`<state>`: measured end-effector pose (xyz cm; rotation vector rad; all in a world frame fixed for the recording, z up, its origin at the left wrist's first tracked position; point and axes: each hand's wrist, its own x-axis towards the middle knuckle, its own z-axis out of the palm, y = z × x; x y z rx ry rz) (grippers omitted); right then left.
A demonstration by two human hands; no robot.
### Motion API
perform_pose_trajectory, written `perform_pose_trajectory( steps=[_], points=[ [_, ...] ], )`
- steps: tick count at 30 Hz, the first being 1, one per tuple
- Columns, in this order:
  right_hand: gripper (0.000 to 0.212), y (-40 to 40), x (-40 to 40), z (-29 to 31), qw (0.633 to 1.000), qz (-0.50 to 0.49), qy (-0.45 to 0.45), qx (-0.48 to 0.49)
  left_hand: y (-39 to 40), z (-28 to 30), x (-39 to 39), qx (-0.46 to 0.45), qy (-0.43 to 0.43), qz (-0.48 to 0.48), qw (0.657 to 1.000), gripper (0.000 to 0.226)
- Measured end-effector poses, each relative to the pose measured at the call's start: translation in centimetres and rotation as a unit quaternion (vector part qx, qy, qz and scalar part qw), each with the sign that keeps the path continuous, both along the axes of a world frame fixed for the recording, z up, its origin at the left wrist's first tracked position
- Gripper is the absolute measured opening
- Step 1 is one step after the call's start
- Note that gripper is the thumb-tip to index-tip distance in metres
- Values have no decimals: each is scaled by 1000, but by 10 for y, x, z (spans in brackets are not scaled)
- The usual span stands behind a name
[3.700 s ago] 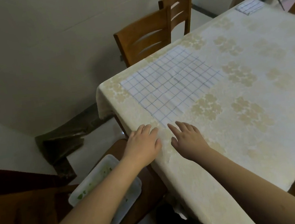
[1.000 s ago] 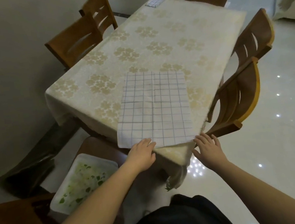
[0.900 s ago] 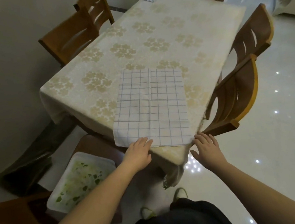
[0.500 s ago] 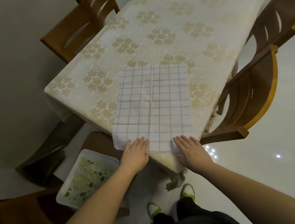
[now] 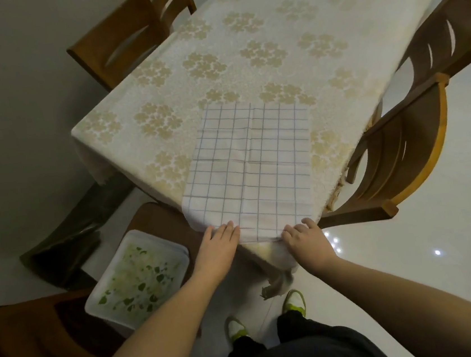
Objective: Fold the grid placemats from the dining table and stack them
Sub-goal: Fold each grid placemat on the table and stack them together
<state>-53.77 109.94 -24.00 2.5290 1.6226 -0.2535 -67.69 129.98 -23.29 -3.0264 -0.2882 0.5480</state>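
We are standing at the near corner of a dining table (image 5: 257, 43) covered in a cream cloth with gold flower clusters. One grid placemat (image 5: 249, 171) is lying flat, its near edge hanging slightly past the table corner at 6 o'clock, likely so that edge is easy to get under. Our left hand (image 5: 217, 249) is resting at the mat's 7 o'clock corner, fingers straight and lying on the fabric, gripping nothing we can see. Our right hand (image 5: 305, 239) is at the 5 o'clock corner with fingers curling at the hem; we cannot tell whether it is actually pinching the cloth. Both hands seem to be readying to lift this edge toward 12 o'clock for a first fold. A wooden chair (image 5: 401, 153) is standing at 3 o'clock, and a white tub of greens (image 5: 138, 279) is sitting at 8 o'clock.
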Motion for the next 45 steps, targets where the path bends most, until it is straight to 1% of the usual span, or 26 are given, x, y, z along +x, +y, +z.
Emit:
perform_pose_trajectory(
  steps=[2,5,6,7,9,11,13,15,18,20,24,25,27,30,35,39,41,43,45],
  points=[
    [14,0,-5,5,999,-41,-4,25,2,1,-1,-6,3,-5,1000,61],
    [9,0,-16,16,990,-111,-18,84,5,6,-2,-11,-23,-3,1000,39],
    [6,1,-20,20,986,-135,-12,98,6,7,-3,-15,-35,0,999,36],
    [4,0,-22,24,982,-158,-8,107,7,6,-5,-18,-53,0,998,39],
    [3,0,-29,30,973,-196,-4,122,7,6,-11,-24,-77,5,997,61],
    [2,1,-34,38,965,-215,-11,150,5,8,-15,-27,-71,2,997,80],
    [2,3,-40,46,957,-233,-13,173,3,11,-16,-27,-67,12,997,86],
    [5,5,-46,52,951,-238,-21,195,3,16,-15,-26,-81,31,996,79],
    [7,6,-52,60,948,-239,-30,208,11,22,-15,-41,-110,48,992,58],
    [8,3,-53,63,949,-240,-32,204,21,25,-17,-57,-118,48,990,46],
    [8,-2,-51,65,952,-253,-35,168,55,34,-26,-40,-156,33,986,25],
    [6,-4,-49,66,952,-259,-39,158,64,39,-29,-45,-150,38,987,21],
    [4,-7,-46,68,949,-278,-47,142,81,48,-34,-46,-153,39,986,20],
    [4,-10,-42,73,937,-314,-44,149,105,65,-35,-38,-192,54,979,19],
    [7,-10,-35,83,918,-345,-53,188,142,80,-29,-123,-267,112,949,16],
    [13,-2,-23,91,903,-358,-53,233,151,98,-15,-175,-264,159,935,18],
    [14,4,-14,96,894,-365,-51,254,152,106,-6,-209,-276,177,921,18],
    [17,9,-4,103,884,-376,-40,274,151,112,3,-250,-296,200,900,18],
    [18,14,6,109,871,-385,-18,303,153,115,11,-295,-319,247,866,21]
  ],
)
